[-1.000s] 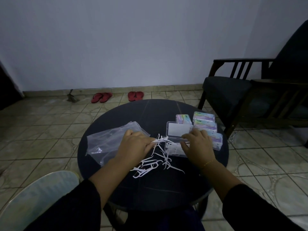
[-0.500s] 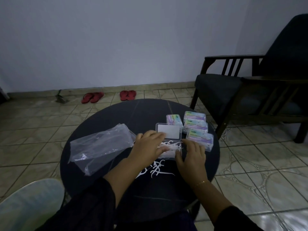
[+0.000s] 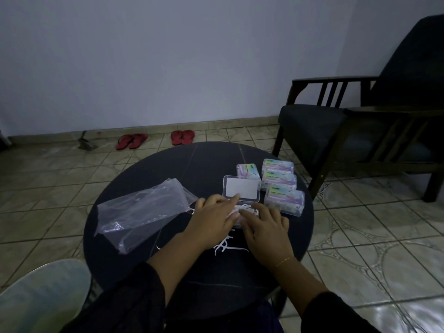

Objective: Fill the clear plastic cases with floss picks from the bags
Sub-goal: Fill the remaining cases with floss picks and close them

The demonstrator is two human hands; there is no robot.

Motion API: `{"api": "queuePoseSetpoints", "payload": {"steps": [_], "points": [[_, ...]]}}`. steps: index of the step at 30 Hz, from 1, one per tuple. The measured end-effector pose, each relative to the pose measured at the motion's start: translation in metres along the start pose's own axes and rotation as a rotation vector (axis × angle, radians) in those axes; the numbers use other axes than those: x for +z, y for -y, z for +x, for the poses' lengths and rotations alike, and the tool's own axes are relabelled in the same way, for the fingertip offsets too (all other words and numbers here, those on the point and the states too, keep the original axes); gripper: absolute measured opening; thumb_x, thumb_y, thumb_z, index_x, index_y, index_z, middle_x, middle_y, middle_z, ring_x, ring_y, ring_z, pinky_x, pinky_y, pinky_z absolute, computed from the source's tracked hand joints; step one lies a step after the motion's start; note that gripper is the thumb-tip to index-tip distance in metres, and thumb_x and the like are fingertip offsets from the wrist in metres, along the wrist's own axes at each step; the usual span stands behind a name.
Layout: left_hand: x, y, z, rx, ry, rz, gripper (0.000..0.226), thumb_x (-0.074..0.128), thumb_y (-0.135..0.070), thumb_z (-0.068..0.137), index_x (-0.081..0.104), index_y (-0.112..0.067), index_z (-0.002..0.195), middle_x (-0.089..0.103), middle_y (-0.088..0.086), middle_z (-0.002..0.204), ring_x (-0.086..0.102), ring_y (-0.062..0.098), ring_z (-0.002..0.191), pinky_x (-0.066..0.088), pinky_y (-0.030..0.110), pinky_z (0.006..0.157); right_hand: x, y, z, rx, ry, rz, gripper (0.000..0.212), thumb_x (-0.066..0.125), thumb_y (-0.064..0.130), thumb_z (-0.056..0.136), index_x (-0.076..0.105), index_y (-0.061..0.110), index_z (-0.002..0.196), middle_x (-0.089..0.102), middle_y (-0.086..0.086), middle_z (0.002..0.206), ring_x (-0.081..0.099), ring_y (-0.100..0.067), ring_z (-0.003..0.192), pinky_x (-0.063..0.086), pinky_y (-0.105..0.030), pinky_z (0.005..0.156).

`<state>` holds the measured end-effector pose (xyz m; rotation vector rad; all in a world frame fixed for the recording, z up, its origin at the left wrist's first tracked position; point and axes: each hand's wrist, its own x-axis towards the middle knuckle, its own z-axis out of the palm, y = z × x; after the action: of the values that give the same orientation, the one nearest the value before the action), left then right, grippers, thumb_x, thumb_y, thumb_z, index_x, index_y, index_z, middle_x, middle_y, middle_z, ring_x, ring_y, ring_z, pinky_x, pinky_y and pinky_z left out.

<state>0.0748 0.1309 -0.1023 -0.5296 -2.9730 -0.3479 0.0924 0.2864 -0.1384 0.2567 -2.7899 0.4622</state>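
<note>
Head view: left hand (image 3: 213, 218) and right hand (image 3: 264, 224), fingers flat, press floss picks (image 3: 245, 208) into open clear case (image 3: 241, 189) on counter (image 3: 168, 164). Advice: align picks before closing lid.

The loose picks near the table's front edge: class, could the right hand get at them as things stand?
Probably yes. The right hand lies flat just beyond the loose picks, beside the left hand; nothing covers them on the table, so drawing back should reach them.

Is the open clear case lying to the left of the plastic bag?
No, the open case lies right of the plastic bag.
</note>
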Motion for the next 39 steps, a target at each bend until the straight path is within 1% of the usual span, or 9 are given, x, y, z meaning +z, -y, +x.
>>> {"api": "queuePoseSetpoints", "payload": {"steps": [3,6,10,17,20,25,30,34,39], "points": [[0.004,0.002,-0.002,0.005,-0.075,0.034,0.053,0.03,-0.044,0.101,0.016,-0.029,0.15,0.033,-0.01,0.147,0.022,0.007,0.129,0.017,0.03,0.103,-0.001,0.002,0.001,0.015,0.05,0.018,0.059,0.021,0.05,0.089,0.049,0.024,0.134,0.048,0.001,0.138,0.042,-0.023,0.124,0.034,-0.041,0.093],[0.015,0.004,-0.008,-0.083,-0.093,0.14,0.06,0.019,-0.051,0.099,0.015,-0.021,0.151,0.026,-0.008,0.153,0.017,0.01,0.139,0.015,0.034,0.11,0.0,0.0,0.002,0.005,0.106,-0.008,0.052,0.026,0.044,0.099,0.031,0.021,0.146,0.027,0.002,0.152,0.023,-0.018,0.137,0.022,-0.038,0.105],[0.028,-0.006,-0.014,-0.068,-0.061,0.174,0.084,-0.011,-0.055,0.081,0.017,-0.016,0.151,0.02,-0.004,0.158,0.007,0.011,0.145,0.009,0.033,0.112,-0.004,0.002,0.003,-0.01,0.173,0.028,0.052,0.027,0.038,0.101,0.02,0.02,0.149,0.017,0.002,0.156,0.017,-0.015,0.138,0.018,-0.033,0.11],[0.023,-0.015,-0.007,-0.016,-0.097,0.134,0.082,-0.009,-0.046,0.079,0.018,-0.016,0.151,0.019,-0.003,0.158,0.009,0.009,0.145,-0.001,0.032,0.114,-0.002,0.003,0.001,0.023,0.189,-0.034,0.058,0.023,0.045,0.1,0.007,0.023,0.151,0.0,0.001,0.159,0.0,-0.019,0.145,0.007,-0.04,0.113],[0.024,-0.008,-0.015,-0.106,-0.112,0.186,0.081,-0.006,-0.045,0.082,0.026,-0.014,0.149,0.027,-0.001,0.155,0.017,0.012,0.144,0.003,0.036,0.116,0.0,0.002,0.002,-0.008,0.178,-0.048,0.057,0.02,0.045,0.1,0.009,0.021,0.151,0.005,0.001,0.159,0.0,-0.016,0.145,0.006,-0.039,0.113],[0.031,-0.006,-0.021,-0.161,-0.09,0.195,0.055,0.025,-0.038,0.091,0.063,-0.013,0.123,0.062,0.0,0.128,0.052,0.015,0.125,0.036,0.041,0.104,0.001,0.001,0.002,-0.086,0.143,-0.004,0.052,0.028,0.034,0.101,0.015,0.024,0.15,0.019,0.005,0.156,0.008,-0.014,0.145,0.007,-0.037,0.114],[0.03,-0.008,-0.018,-0.136,-0.126,0.156,0.068,0.008,-0.043,0.089,0.044,-0.019,0.141,0.036,-0.003,0.151,0.028,0.015,0.14,0.021,0.041,0.11,-0.004,0.001,0.0,0.081,0.029,0.142,0.063,0.048,0.038,0.092,0.021,0.026,0.148,0.021,0.003,0.155,0.012,-0.019,0.142,0.012,-0.04,0.112],[0.035,-0.006,-0.02,-0.167,-0.121,0.139,0.061,0.018,-0.043,0.09,0.05,-0.022,0.136,0.045,-0.004,0.145,0.041,0.017,0.133,0.032,0.041,0.102,-0.005,-0.001,0.001,0.236,-0.066,0.231,0.06,0.053,0.038,0.089,0.032,0.023,0.143,0.037,0.003,0.145,0.024,-0.017,0.136,0.021,-0.041,0.106],[0.039,-0.004,-0.021,-0.165,-0.154,0.093,0.078,-0.006,-0.05,0.081,0.029,-0.031,0.148,0.022,-0.014,0.156,0.015,0.008,0.143,0.007,0.031,0.106,-0.004,-0.001,0.002,0.232,-0.059,0.274,0.053,0.052,0.034,0.091,0.034,0.024,0.14,0.044,0.005,0.139,0.033,-0.015,0.13,0.021,-0.037,0.101]]}}
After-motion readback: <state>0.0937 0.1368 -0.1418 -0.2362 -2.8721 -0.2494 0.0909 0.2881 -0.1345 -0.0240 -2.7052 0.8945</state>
